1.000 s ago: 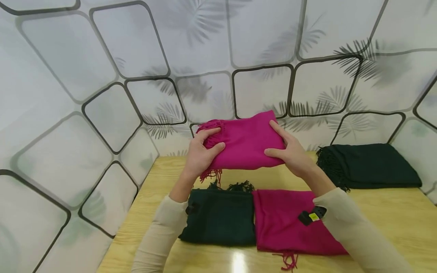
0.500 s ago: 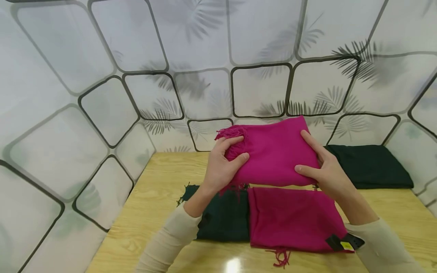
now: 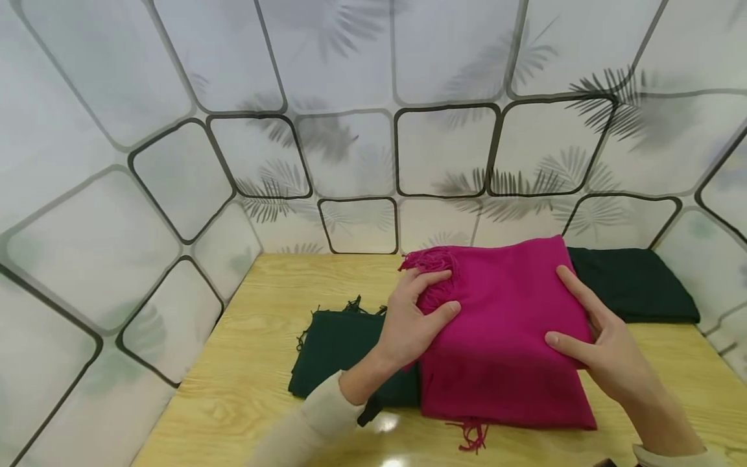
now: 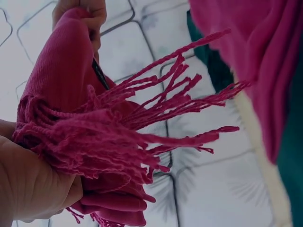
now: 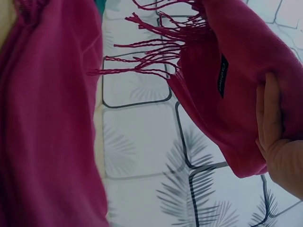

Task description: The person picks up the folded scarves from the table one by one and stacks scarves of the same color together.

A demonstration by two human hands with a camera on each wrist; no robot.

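Both hands hold up a folded magenta scarf point(image 3: 508, 292) with twisted fringe, above a second folded magenta scarf point(image 3: 502, 399) on the table. My left hand point(image 3: 411, 318) grips its fringed left end, thumb on top. At the plain right end my right hand point(image 3: 601, 344) pinches the edge, thumb above and fingers behind. In the left wrist view the fringe point(image 4: 104, 137) hangs loose past the hand. A small black label point(image 5: 222, 75) shows on the scarf's underside in the right wrist view. The held scarf hides the far part of the lower one.
A folded dark green scarf point(image 3: 338, 350) lies left of the lower magenta one, partly behind the left forearm. Another dark green scarf point(image 3: 636, 285) lies at the back right. The wooden table point(image 3: 233, 363) meets a patterned curtain-like wall point(image 3: 362, 149) behind and at the left.
Both hands have carried the held magenta scarf rightward and down, from over the table's middle to above the lower magenta scarf. It now overlaps that scarf in the head view.
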